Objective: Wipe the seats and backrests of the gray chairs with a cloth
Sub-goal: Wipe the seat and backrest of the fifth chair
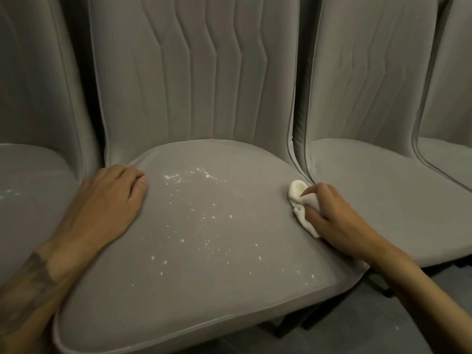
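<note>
Your right hand (329,218) grips the cloth (296,190) in curled fingers. Your left hand (112,200) lies flat, fingers straight, on the seat (178,302), white specks (171,177) between both fingertips.

The middle seat (204,238) is open from its centre to 6 o'clock. The backrest (204,72) walls off 12, the left hand (112,198) blocks 9, and the right hand (332,221) holding the cloth (298,198) blocks 3.
</note>
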`<state>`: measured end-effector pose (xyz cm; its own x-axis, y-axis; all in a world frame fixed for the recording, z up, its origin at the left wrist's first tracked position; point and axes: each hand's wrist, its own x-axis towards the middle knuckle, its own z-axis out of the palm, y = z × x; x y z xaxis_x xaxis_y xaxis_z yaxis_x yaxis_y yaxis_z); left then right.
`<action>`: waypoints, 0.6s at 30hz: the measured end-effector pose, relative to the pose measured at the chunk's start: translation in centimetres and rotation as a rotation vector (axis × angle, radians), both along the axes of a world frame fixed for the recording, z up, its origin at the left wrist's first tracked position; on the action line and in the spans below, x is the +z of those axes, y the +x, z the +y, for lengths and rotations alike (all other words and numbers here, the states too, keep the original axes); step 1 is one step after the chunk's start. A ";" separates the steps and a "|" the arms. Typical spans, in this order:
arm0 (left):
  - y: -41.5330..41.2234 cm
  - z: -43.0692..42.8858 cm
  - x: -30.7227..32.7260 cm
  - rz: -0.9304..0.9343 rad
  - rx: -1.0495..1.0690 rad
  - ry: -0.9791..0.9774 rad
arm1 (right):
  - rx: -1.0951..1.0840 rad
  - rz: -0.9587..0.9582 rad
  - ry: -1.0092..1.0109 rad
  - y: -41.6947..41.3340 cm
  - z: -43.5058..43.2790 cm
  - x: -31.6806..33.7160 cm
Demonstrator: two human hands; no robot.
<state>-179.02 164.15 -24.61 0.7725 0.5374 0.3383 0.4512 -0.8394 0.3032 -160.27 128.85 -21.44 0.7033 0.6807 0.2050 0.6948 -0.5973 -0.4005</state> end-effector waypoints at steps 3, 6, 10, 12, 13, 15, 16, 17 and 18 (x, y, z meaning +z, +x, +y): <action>0.0 0.0 -0.1 -0.017 -0.004 0.011 | 0.103 -0.076 0.071 -3.6 1.4 -0.9; 0.0 0.0 0.0 -0.022 -0.009 0.012 | 0.252 -0.044 0.047 -5.6 1.2 -1.1; -0.1 -0.2 -0.1 -0.019 -0.008 0.028 | 0.074 -0.083 -0.005 -3.2 -1.6 -0.3; 0.0 -0.2 -0.1 -0.014 0.000 0.035 | -0.052 -0.112 0.014 -4.2 -1.5 -0.6; 0.0 -0.2 -0.1 -0.014 0.003 0.037 | -0.065 -0.116 0.052 -5.7 -0.7 -1.0; 0.1 -0.2 -0.1 -0.016 0.005 0.039 | 0.014 -0.067 0.136 -9.4 1.6 -1.9; 0.1 -0.2 -0.2 -0.018 0.005 0.040 | 0.077 -0.062 0.148 -10.8 2.6 -2.2; 0.1 -0.1 -0.2 -0.020 0.002 0.041 | 0.136 -0.063 0.147 -11.8 3.0 -2.2; 0.1 0.0 -0.3 -0.021 -0.002 0.040 | 0.175 -0.055 0.150 -11.9 2.9 -2.1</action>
<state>-178.96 164.10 -24.87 0.7662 0.5215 0.3754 0.4431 -0.8519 0.2791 -172.15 131.74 -23.54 0.5621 0.7505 0.3476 0.8059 -0.4026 -0.4341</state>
